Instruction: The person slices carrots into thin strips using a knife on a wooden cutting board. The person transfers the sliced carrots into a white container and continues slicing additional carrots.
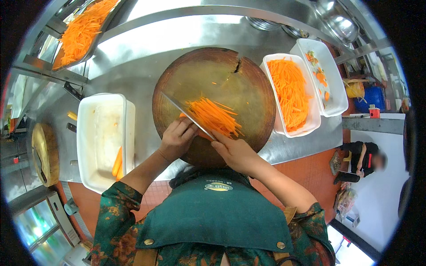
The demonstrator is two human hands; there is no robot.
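A thick round wooden chopping block [186, 69] with a crack at its far rim lies in front of me. My right hand [236, 153] grips the handle end of a knife [186, 114], whose blade stands on edge across the block. Left of the blade, my left hand [178, 136] rests with curled fingers on carrot pieces, mostly hidden under them. Against the blade's right side lies a heap of cut carrot strips [216, 116]. A white plastic tub [130, 133] at left holds a few whole or part carrots [117, 161]. Another white tub [314, 128] at right is filled with shredded carrot [288, 93].
Beyond the filled tub stands a white tub [337, 83] with carrot scraps. A metal tray of shredded carrot [83, 33] sits on a shelf at upper left. Knife handles [72, 91] and a second chopping block [50, 156] are at left. A person [362, 159] sits far right.
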